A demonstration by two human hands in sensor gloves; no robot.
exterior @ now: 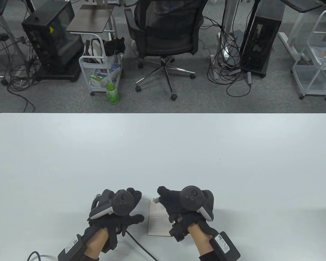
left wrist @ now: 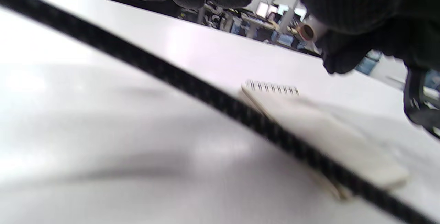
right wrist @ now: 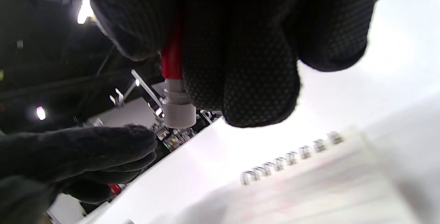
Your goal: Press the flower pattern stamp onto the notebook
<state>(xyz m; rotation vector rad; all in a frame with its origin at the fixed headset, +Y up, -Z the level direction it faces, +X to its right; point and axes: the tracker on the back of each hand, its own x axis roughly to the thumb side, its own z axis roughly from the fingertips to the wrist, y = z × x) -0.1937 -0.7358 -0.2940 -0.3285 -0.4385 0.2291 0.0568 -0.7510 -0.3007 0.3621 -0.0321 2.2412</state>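
A small spiral-bound notebook [exterior: 158, 221] lies open on the white table [exterior: 163, 152] near the front edge, between my hands. My right hand [exterior: 163, 198] grips a stamp [right wrist: 174, 107] with a red body and a pale round tip. It holds the stamp tip down, just above the notebook's top left corner and apart from the page. The tip also shows in the table view [exterior: 155, 200] and the left wrist view [left wrist: 307, 31]. My left hand [exterior: 134, 204] sits just left of the notebook with loose fingers [right wrist: 89, 148], holding nothing. The spiral [right wrist: 292, 155] and lined page [left wrist: 319, 131] are visible.
A black glove cable [left wrist: 220, 102] runs across the left wrist view and trails over the table [exterior: 137, 242] below my left hand. Beyond the table's far edge stand an office chair [exterior: 165, 35], a white cart [exterior: 102, 68] and computer towers.
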